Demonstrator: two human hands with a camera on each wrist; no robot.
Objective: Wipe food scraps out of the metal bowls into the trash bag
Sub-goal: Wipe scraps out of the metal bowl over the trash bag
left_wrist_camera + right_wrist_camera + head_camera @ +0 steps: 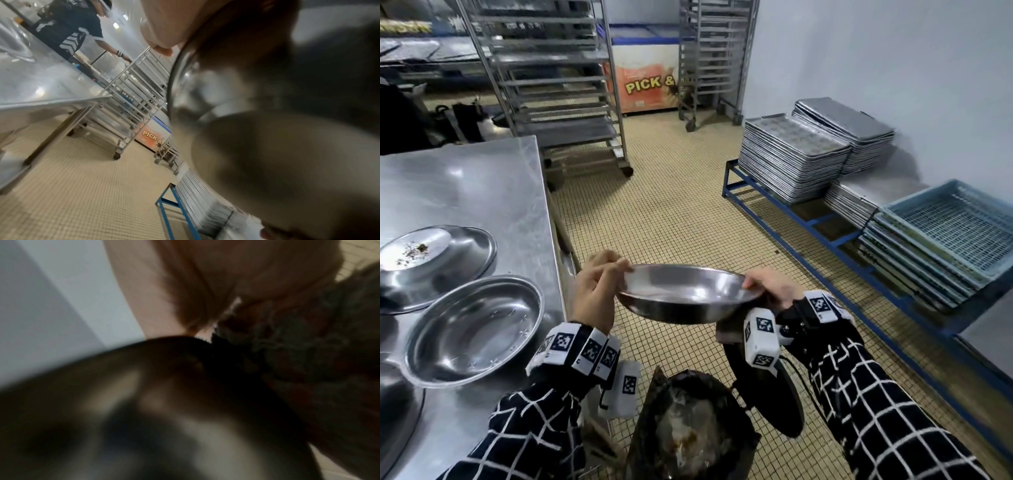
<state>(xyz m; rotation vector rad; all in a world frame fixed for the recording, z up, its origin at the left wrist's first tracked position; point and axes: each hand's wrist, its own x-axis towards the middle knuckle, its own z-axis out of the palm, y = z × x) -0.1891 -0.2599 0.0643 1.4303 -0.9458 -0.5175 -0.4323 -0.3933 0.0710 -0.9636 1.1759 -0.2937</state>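
A person in a black-and-white checked top holds a metal bowl (685, 294) in the air with both hands, above the open black trash bag (688, 428) on the tiled floor (671, 205). The left hand (594, 291) pinches the bowl's left rim, thumb over the edge; the right hand (774, 286) clasps the right rim, with what looks like a dark cloth (298, 340) bunched under its fingers, blurred in the right wrist view. The held bowl's inside appears shiny, with no scraps visible from the head view. The bag holds crumpled clear plastic and brownish waste.

On the steel table (465, 178) at left sit an upright empty bowl (476, 329) near the edge and, farther left, an overturned bowl (431, 260) with dark crumbs on its upturned base. Another bowl's rim shows at the near left corner.

At right, stacked metal trays (808, 154) rest on a blue frame (791, 212) along the wall, with pale blue plastic crates (945, 233) nearer. Two wheeled steel racks (558, 85) and a chest freezer (643, 82) lettered "PICK &" stand at the far end. In the left wrist view another person (78, 27) stands beyond the table.
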